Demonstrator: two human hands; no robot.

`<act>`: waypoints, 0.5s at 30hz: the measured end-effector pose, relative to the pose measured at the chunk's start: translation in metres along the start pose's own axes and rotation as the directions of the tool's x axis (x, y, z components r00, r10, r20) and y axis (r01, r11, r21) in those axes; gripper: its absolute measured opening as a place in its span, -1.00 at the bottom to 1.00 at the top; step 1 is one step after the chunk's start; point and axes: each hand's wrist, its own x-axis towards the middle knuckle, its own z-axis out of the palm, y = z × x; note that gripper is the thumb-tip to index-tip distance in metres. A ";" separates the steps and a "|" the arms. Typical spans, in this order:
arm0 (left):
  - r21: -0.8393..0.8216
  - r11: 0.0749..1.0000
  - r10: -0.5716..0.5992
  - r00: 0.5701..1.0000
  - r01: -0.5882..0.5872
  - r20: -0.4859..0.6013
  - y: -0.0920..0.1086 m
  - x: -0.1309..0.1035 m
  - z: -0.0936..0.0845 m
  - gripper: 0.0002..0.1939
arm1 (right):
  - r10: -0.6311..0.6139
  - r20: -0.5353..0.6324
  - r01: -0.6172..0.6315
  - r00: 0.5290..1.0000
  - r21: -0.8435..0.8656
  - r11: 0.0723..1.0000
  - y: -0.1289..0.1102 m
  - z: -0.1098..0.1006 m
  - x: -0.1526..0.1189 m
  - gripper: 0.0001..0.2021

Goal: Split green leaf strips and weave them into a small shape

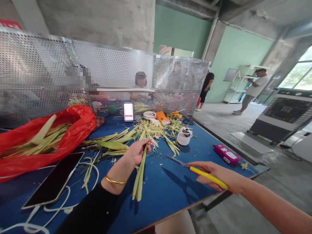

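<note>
My left hand, wearing a gold bangle, pinches a small bundle of pale green corn husk strips. The strips hang down toward the table's front edge, and their upper ends poke out above my fingers. In my right hand is a pair of scissors with yellow and red handles, seen nearly edge-on. Their metal tip points left toward the husks and is apart from them. Behind my left hand lies a pile of husk scraps, with longer husk leaves to its left.
On the blue table are a red plastic bag of husks, a tablet with white cables, a white spool, a roll of tape, an orange packet and a purple pouch. Perforated metal panels stand behind; people are beyond.
</note>
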 end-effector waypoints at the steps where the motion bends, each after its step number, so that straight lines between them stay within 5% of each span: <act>1: 0.003 1.000 -0.006 1.000 0.006 -0.011 0.000 0.000 0.000 -0.82 | 0.019 -0.039 -0.013 0.999 0.159 0.987 0.004 -0.004 -0.005 -0.43; 6: 0.020 1.000 -0.019 0.999 0.019 -0.030 0.000 -0.001 0.002 -0.87 | -0.061 -0.089 0.100 0.994 0.550 0.829 0.012 -0.014 0.002 -0.65; 9: 0.029 1.000 -0.008 1.000 0.009 -0.029 0.001 -0.002 0.002 -0.90 | -0.008 -0.061 0.040 0.998 0.549 0.835 0.002 -0.015 0.019 -0.67; 15: 0.043 0.999 0.009 0.999 -0.007 -0.040 0.001 -0.009 0.008 -0.79 | 0.044 -0.206 0.050 0.978 0.431 0.901 -0.025 -0.014 0.062 -0.62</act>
